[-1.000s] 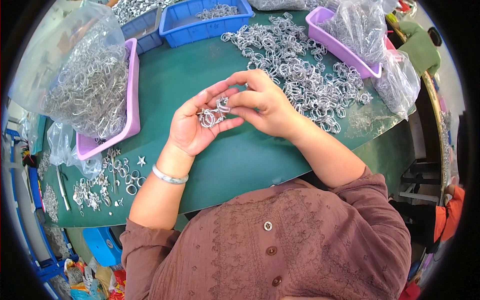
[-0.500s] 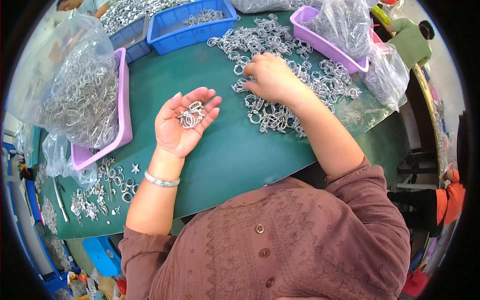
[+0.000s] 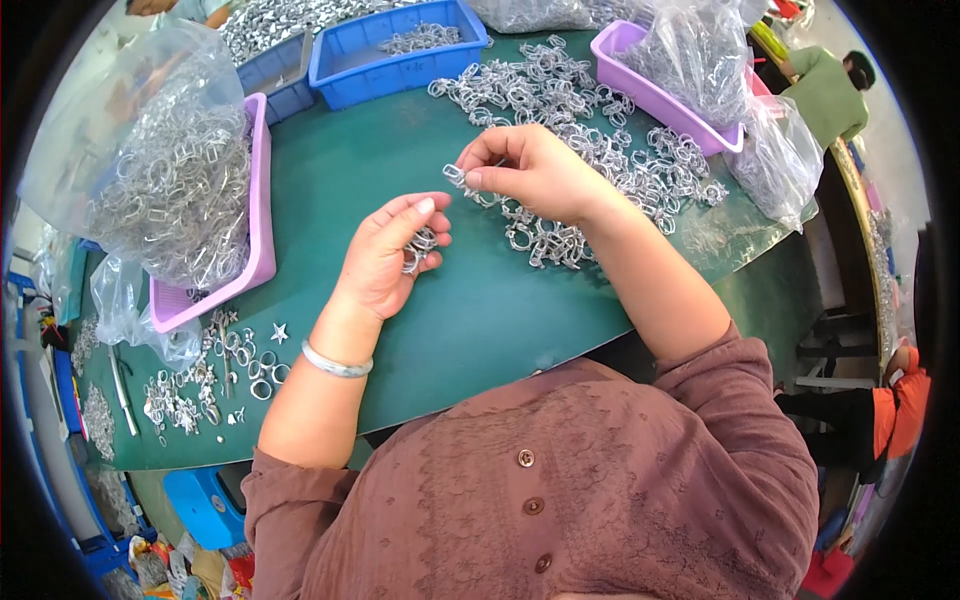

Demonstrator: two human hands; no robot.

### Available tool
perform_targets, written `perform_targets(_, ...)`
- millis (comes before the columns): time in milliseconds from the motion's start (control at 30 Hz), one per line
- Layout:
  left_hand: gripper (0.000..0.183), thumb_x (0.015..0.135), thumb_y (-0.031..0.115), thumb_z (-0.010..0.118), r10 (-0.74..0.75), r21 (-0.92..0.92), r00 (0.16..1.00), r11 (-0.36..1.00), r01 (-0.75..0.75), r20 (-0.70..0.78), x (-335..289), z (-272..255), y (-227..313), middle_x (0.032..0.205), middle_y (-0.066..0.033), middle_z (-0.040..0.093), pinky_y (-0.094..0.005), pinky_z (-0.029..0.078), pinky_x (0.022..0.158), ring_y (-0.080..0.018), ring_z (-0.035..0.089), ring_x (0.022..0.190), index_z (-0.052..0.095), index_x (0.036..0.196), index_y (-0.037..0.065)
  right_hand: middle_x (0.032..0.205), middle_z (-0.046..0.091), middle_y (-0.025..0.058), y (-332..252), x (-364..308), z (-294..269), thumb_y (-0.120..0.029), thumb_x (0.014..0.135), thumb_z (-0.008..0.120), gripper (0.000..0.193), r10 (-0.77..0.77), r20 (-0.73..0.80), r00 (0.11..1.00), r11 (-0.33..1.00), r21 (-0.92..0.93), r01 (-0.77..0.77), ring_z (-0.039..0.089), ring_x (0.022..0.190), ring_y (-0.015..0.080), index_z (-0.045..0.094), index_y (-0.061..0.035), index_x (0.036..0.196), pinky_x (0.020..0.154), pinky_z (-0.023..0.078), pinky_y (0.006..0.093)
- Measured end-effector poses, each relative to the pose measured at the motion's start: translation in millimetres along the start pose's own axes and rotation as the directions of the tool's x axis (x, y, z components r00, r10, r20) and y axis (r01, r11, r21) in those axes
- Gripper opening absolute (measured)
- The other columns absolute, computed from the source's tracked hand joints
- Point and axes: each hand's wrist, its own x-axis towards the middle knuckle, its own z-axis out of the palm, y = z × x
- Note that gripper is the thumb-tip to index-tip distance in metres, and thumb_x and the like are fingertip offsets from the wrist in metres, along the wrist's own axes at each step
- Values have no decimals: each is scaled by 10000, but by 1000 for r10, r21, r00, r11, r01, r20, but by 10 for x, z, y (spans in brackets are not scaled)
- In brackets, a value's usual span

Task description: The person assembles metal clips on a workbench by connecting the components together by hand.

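Between the thumb and fingers of my right hand (image 3: 540, 178) is a silver metal ring (image 3: 453, 174) with a rectangular top, lifted at the left edge of a big loose pile of similar rings (image 3: 575, 130). My left hand (image 3: 385, 250) is half curled around a small clump of silver rings (image 3: 420, 246), its thumb bent over them. The two hands are apart, a short gap between them above the green tabletop (image 3: 480, 310).
Clear bags of rings fill a pink tray (image 3: 262, 200) on the left and a purple tray (image 3: 680, 118) at the far right. A blue bin (image 3: 370, 80) stands at the back. Assorted rings and a star-shaped piece (image 3: 279, 333) lie front left. Other people work beyond.
My right hand has come off the pile toward me, with a ring now pinched in it. The left hand has shifted slightly right and its fingers have curled over the rings.
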Motion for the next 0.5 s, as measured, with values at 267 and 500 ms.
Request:
perform_targets(267,212,850,268,520,73,70,997,995,-72,-8,-51,82,-32,768,-25,580,-218,424,503,-110,547,661,566,895,67,907,561,55,143,-35,260,-7,776,572,66,-311,-64,948,947,64,315,537,835,122,573,-3,842,736,434,253)
perform_targets(500,186,853,184,490,77,187,997,980,-73,-16,-52,103,-93,752,-26,568,-213,405,531,-98,525,652,565,935,35,870,569,61,240,-108,213,-98,736,628,180,-477,-110,872,876,-136,462,553,768,143,574,-25,891,628,455,250)
